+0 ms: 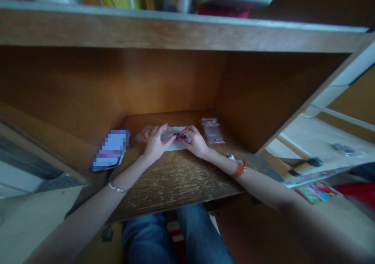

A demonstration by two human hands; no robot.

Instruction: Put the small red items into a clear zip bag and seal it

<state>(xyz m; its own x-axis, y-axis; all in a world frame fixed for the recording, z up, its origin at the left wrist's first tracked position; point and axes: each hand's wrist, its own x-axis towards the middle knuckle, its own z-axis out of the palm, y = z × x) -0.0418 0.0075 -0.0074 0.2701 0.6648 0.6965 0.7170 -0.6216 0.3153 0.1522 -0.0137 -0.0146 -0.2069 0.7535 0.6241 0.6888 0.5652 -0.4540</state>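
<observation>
Both my hands rest on a wooden desk (175, 178) inside a cubby. My left hand (155, 143) has its fingers curled around a small clear plastic bag (167, 133). My right hand (195, 141) pinches something small and dark pink (183, 136) at the bag's edge; I cannot make out what it is. Under both hands lies a white sheet (177, 145). A second small clear bag (213, 131) with tiny pink bits lies flat to the right of my right hand.
A phone (109, 150) with a lit screen leans at the desk's left edge. A shelf (175, 29) with containers runs overhead. Wooden walls close in on the left, back and right. My knees in jeans (175, 236) show below the desk.
</observation>
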